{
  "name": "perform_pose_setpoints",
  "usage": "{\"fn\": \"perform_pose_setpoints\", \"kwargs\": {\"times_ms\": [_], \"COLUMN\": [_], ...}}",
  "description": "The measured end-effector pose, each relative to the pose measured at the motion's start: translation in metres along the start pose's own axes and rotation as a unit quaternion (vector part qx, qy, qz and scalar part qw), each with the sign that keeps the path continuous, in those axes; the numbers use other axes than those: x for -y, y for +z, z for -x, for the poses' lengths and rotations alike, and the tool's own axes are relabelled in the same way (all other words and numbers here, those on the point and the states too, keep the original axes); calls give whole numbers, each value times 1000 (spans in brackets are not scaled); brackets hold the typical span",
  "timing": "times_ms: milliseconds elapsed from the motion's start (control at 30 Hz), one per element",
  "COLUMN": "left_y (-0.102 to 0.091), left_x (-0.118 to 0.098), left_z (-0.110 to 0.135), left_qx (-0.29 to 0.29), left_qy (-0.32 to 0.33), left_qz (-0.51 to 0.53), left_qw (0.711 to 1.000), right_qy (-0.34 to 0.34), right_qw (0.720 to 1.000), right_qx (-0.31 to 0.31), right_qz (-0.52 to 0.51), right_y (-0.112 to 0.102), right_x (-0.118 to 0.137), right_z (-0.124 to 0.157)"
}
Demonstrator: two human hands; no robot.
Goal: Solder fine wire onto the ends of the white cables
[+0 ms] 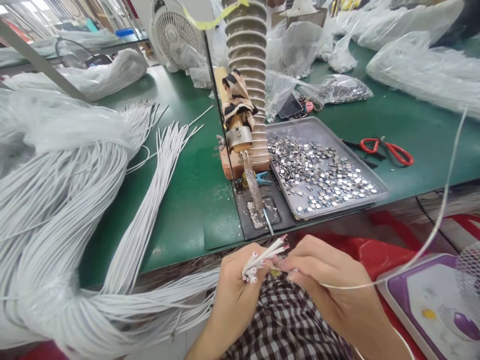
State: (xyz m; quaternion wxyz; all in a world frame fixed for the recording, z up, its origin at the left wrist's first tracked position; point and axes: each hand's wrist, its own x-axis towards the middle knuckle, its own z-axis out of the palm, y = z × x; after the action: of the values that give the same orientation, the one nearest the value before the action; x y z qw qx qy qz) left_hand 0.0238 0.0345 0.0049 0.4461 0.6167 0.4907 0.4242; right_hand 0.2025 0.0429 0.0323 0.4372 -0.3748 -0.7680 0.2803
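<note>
My left hand (234, 292) is closed around a bundle of white cables (258, 262), whose cut ends stick out above the thumb, some with reddish wire tips. Just right of it, my right hand (330, 277) pinches a single white cable (352, 287) that loops up toward the right. Both hands' fingertips meet in front of the table edge, above a checked cloth. Beyond them a soldering iron (252, 180) hangs tip-down in a stand over a dark base (288, 215). What lies exactly between the right fingertips is partly hidden.
A shallow tray (311, 132) holds many small metal connectors (322, 170). Red-handled pliers (399, 154) lie right of it. White cable bundles (150, 210) cover the left side. A ribbed hose (245, 40) and a fan (174, 32) stand behind; a purple-and-white appliance (423, 300) is at right.
</note>
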Motion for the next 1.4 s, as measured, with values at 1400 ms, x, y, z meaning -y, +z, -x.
{"fn": "perform_pose_setpoints", "kwargs": {"times_ms": [1400], "left_y": [-9], "left_x": [-4], "left_z": [-7], "left_qx": [-80], "left_qy": [10], "left_qz": [38], "left_qw": [996], "right_qy": [216], "right_qw": [942], "right_qx": [117], "right_qz": [-229], "right_y": [3], "right_x": [-8], "right_z": [-19]}}
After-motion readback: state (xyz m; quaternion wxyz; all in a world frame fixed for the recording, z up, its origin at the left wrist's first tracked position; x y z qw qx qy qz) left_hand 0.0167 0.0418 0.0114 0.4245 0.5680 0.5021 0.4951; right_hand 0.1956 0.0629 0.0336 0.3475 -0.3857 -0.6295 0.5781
